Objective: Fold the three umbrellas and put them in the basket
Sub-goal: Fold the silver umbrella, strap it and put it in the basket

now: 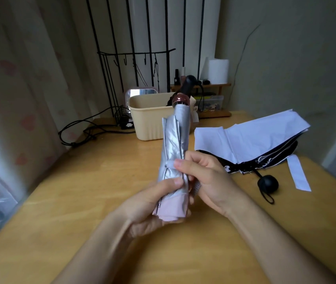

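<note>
– Strap fastened yet on that silver umbrella (175, 140)?

– Not as far as I can judge. It is held upright above the surface (81, 201), in front of the basket (148, 124), handle end up. The left grip (155, 201) is wrapped round its lower part, thumb across the folds. The right grip (208, 177) pinches the strap (169, 163) at mid-height, thumb on top.

– So how is this step done well?

– Hold firm with the left so the pleats cannot spring loose. Draw the strap snug round the roll and press its end onto the fastener. The fastener is hidden, so it has to be found by feel. Pink fabric bunches out at the bottom, and I would twist that in with the roll first, or the bundle ends up fat and slack.

– And the others?

– One dark umbrella (189, 83) sits in the basket, handle sticking out. The white umbrella (251, 138) lies collapsed but unrolled on the surface to the right, its strap loose. By my reckoning that makes one done, one nearly done and one to go.
</note>
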